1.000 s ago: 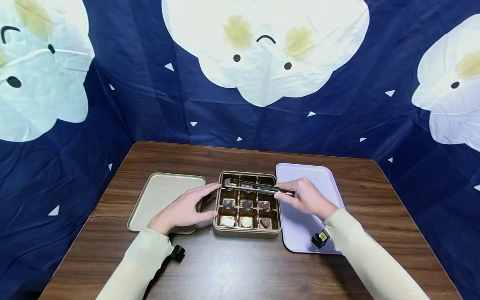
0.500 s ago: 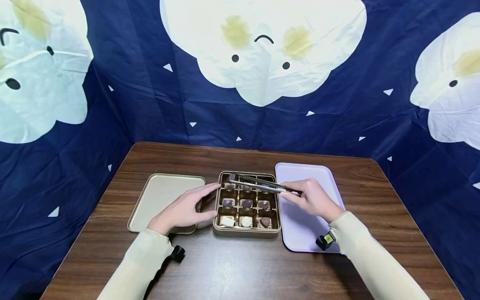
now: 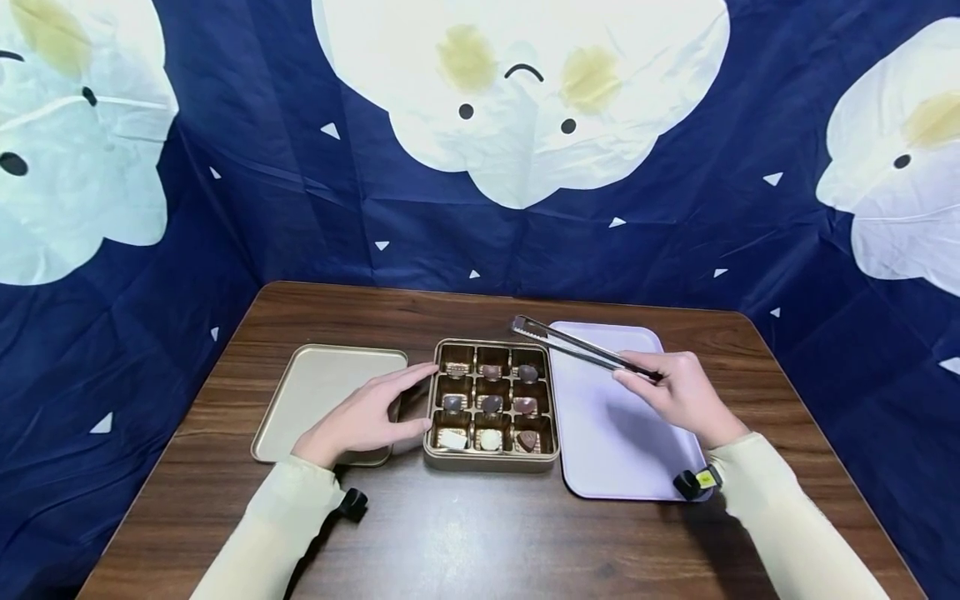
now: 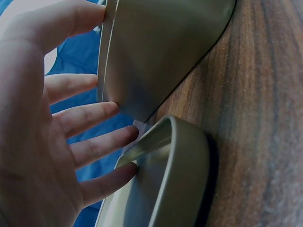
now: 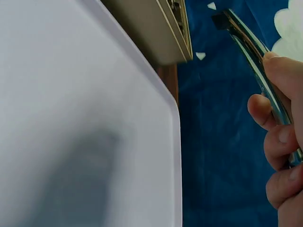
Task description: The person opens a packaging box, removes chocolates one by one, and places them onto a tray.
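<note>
A gold tin stands mid-table, split into three rows of three compartments with chocolates in them, white ones and brown ones. My left hand has its fingers spread, thumb and fingertips right at the tin's left wall. Metal tongs are in my right hand, pinched between thumb and curled fingers near their back end. They are raised over the lilac tray, tips pointing left beyond the tin's far right corner. Between the tips no chocolate shows.
Left of the tin lies a flat gold lid, rim up, partly under my left hand. The lilac tray sits close along the tin's right side. Behind the wooden table hangs a blue cloth with white clouds.
My right hand has drawn the tongs out of the tin's back left compartment, moving right and up over the tray. The tips are parted. My left hand stays at the tin.
</note>
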The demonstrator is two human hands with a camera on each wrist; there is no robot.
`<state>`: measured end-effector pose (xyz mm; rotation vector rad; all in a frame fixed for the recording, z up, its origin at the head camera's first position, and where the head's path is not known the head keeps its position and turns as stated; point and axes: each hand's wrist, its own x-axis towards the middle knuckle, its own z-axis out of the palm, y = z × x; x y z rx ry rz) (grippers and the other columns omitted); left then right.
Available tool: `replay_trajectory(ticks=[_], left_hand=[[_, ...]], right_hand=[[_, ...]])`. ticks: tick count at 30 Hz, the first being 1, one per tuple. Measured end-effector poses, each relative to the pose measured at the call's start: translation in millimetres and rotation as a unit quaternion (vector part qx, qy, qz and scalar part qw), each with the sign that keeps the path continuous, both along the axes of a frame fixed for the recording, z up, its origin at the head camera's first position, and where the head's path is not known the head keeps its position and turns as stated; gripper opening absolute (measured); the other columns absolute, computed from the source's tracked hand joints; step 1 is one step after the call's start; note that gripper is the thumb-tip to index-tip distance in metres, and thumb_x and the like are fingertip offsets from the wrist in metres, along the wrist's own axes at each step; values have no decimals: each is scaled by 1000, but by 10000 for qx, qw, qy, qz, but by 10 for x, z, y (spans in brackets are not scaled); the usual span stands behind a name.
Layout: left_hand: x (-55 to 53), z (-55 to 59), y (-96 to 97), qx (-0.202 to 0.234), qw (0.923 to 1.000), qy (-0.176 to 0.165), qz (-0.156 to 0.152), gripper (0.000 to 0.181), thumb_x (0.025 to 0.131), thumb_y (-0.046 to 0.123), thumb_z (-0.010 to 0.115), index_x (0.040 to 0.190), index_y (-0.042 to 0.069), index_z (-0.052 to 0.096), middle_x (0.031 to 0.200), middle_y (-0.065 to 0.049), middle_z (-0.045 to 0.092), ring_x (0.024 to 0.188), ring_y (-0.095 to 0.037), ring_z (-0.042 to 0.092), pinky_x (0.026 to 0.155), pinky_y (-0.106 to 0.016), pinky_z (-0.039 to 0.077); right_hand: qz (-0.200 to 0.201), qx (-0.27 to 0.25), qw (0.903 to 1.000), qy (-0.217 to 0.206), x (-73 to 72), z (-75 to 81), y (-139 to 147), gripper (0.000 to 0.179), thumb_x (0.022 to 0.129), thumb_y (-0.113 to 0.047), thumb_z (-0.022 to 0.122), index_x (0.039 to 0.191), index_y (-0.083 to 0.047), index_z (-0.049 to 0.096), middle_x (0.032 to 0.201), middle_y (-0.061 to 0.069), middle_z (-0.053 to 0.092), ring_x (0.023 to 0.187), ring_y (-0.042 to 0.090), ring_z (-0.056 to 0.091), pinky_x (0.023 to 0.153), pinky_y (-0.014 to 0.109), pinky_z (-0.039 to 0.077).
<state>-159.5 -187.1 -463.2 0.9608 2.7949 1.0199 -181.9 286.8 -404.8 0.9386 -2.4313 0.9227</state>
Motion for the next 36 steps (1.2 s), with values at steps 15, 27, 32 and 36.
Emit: replay_trajectory(ticks=[15,27,32,36], left_hand=[[-1,5,-8,-29,10000,-41,22,85,93,48,77,162,14,42,164,-5,45,149,-31,44,122,-53,37],[-1,4,3,-27,10000,-38,-18,84,94,46,76,163,13,41,164,-8,45,149,-32,44,122,-54,37],[2,4,0,-24,10000,-19,-9,84,93,45,77,163,14,41,164,-6,45,149,-31,44,122,-53,37],[-1,6,-3,-12,10000,-54,-8,84,94,45,77,163,13,41,164,-6,44,150,-29,44,123,-52,37]], right_hand=[[-982,240,9949,-51,173,-136,542,28,80,-1,88,107,3,82,57,-9,60,45,-9,36,39,13,32],[-1303,506,9902,-66,141,-303,692,27,80,-6,89,105,3,82,78,12,78,44,-12,32,42,14,34],[-1347,599,9891,-24,105,-345,709,26,80,-6,89,104,3,82,80,14,79,46,-10,35,44,16,35],[-1308,671,9891,29,76,-376,721,25,79,-5,88,102,5,82,81,15,79,46,-10,35,44,16,35]])
